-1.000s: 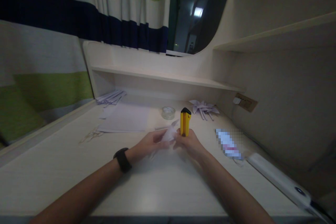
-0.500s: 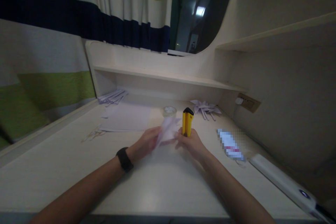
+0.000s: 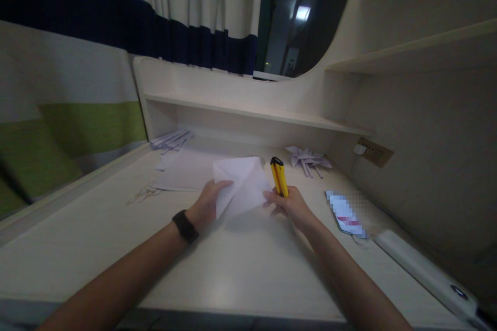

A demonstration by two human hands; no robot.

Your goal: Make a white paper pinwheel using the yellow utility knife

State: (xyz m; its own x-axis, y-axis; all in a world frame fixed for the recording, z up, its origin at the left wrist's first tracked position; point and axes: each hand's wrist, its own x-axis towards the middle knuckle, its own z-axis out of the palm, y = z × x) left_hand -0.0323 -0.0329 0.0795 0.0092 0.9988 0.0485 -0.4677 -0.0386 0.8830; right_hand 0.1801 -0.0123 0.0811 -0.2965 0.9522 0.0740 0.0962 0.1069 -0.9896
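A creased white sheet of paper (image 3: 244, 186) is held up above the desk, its face turned toward me. My left hand (image 3: 212, 199) grips its left edge, thumb in front and fingers behind. In my right hand (image 3: 289, 204) a yellow utility knife (image 3: 279, 178) with a black end cap stands almost upright. The thumb and fingertips of that hand meet the paper's right corner. Whether the knife's blade is out cannot be seen. Behind the raised sheet, a roll of clear tape is almost wholly hidden.
Flat white paper (image 3: 182, 168) and a pile of folded paper strips (image 3: 171, 140) lie back left, with thin strings (image 3: 144, 192) in front. Folded paper pinwheels (image 3: 308, 159) sit back right. A phone (image 3: 345, 214) and a long white lamp-like bar (image 3: 423, 269) lie at right.
The paper has opened out from a narrow folded shape and now faces me. My hands have moved slightly apart, and the knife has tilted a little to the left.
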